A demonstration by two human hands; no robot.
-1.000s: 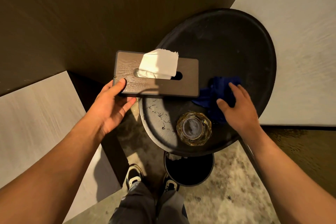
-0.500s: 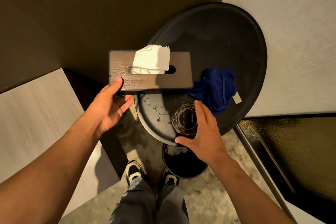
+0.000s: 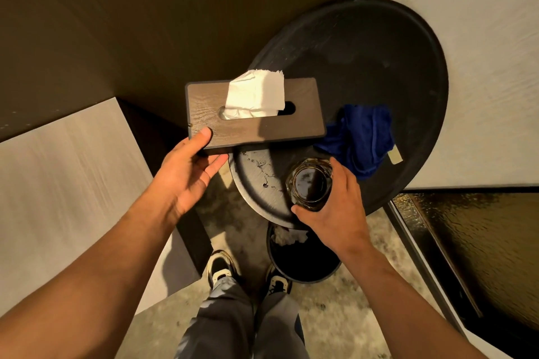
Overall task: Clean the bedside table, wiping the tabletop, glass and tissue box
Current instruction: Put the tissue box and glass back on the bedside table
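The round black bedside table [image 3: 379,46] fills the upper right. My left hand [image 3: 186,175] grips the left end of a brown wooden tissue box [image 3: 291,125], thumb on its top, and holds it level above the table's left edge; a white tissue [image 3: 256,93] sticks out of its slot. My right hand [image 3: 335,207] is wrapped around a faceted clear glass [image 3: 309,183] at the table's near edge. A crumpled blue cloth [image 3: 361,140] with a pale tag lies on the tabletop just beyond the glass. Pale scuff marks show on the tabletop left of the glass.
A dark wall panel [image 3: 145,23] rises behind the table and pale bedding [image 3: 58,183] lies at the left. Below the table stands a black waste bin [image 3: 303,259] with crumpled paper. My shoes [image 3: 221,268] are on the speckled floor. A dark textured glass panel [image 3: 472,242] is at the right.
My right hand left the blue cloth, moved down to the glass and closed around it. My left hand has kept hold of the tissue box.
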